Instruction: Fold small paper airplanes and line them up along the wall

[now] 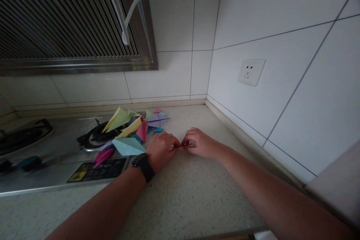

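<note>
My left hand (159, 150), with a black watch (143, 165) on its wrist, pinches one end of a thin, small red folded paper (182, 145). The other end is between the fingertips of my right hand (201, 142). Fingers cover most of the paper, so its exact shape is hidden. Just left of my left hand lies a heap of folded coloured papers: a yellow-green one (117, 119), a pale green one (128, 146), a purple one (158, 120), a red-pink one (142, 131) and a magenta one (104, 155).
The heap rests partly on a gas stove (56, 178) with burners and knobs (29, 163). A range hood (84, 63) hangs above, with a white cable (123, 26) dangling. The speckled counter (180, 202) meets tiled walls; a socket (251, 72) is on the right wall.
</note>
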`<state>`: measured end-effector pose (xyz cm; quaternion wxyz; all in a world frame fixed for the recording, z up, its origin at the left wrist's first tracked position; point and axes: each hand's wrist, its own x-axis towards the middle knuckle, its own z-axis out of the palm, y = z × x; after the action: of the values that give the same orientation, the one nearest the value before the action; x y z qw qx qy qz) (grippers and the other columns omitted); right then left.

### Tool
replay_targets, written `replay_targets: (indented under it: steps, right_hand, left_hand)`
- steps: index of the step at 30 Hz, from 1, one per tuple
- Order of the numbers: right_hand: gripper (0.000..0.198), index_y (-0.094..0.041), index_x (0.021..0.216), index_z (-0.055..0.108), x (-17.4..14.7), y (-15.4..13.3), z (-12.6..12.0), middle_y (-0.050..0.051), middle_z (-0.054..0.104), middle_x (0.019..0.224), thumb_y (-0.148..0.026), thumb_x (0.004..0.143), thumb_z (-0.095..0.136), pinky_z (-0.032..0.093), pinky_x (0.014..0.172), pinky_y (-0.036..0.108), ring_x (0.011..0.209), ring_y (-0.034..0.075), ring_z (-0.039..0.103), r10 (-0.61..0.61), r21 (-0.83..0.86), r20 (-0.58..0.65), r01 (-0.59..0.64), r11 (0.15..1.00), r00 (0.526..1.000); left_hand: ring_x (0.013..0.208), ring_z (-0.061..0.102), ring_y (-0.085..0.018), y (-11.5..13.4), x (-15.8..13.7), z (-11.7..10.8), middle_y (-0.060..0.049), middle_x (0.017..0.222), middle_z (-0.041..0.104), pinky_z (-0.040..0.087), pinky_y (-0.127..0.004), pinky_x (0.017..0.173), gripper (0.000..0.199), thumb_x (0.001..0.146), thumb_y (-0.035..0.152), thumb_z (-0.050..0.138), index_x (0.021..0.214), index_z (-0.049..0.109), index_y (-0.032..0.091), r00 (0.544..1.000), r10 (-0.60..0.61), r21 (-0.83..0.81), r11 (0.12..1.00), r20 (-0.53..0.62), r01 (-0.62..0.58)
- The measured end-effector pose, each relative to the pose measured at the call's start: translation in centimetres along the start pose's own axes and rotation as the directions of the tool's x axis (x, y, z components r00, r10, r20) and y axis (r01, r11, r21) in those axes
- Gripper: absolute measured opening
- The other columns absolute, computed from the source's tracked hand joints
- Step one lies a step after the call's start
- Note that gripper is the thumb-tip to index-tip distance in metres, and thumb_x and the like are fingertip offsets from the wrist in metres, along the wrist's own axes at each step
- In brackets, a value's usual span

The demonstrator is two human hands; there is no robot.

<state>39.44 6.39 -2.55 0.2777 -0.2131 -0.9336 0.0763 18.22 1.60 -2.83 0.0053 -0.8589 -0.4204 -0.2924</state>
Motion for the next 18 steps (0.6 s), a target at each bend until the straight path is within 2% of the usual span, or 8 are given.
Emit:
replay_targets:
  steps: [7, 13, 18]
  right_hand:
    - [0.010, -0.020, 0.088, 0.072, -0.2, 0.6, 0.0, 0.004, 0.069, 0.080, -0.016, 0.080, 0.066, 0.041, 0.081, 0.032, 0.082, 0.017, 0.059, 0.005, 0.001, 0.141, -0.005, 1.000, 0.990]
    - [0.008, -0.019, 0.086, 0.072, -0.1, 0.9, 0.1, 0.004, 0.068, 0.079, -0.019, 0.081, 0.066, 0.042, 0.081, 0.031, 0.081, 0.016, 0.059, 0.027, -0.009, 0.131, -0.026, 1.000, 0.991]
    - [0.008, -0.019, 0.086, 0.072, -0.2, 1.1, 0.4, 0.003, 0.067, 0.078, -0.018, 0.080, 0.066, 0.043, 0.081, 0.030, 0.079, 0.016, 0.060, 0.064, 0.019, 0.147, -0.068, 0.998, 0.987]
  left_hand:
    - [0.087, 0.056, -0.020, 0.1, -0.1, -0.1, -0.001, 0.085, 0.069, 0.041, -0.035, 0.082, 0.008, 0.082, 0.024, 0.064, 0.088, 0.069, 0.024, 0.996, 0.000, 0.001, 1.000, 0.092, 0.000]
    - [0.090, 0.056, -0.021, 0.3, -0.2, -0.4, -0.002, 0.086, 0.068, 0.041, -0.035, 0.084, 0.011, 0.081, 0.031, 0.064, 0.087, 0.069, 0.024, 0.989, -0.090, 0.022, 0.996, 0.115, 0.088]
    - [0.090, 0.056, -0.021, 0.1, -0.2, -0.3, -0.002, 0.086, 0.067, 0.041, -0.034, 0.082, 0.010, 0.081, 0.031, 0.064, 0.086, 0.068, 0.023, 0.985, -0.126, 0.057, 0.991, 0.122, 0.120]
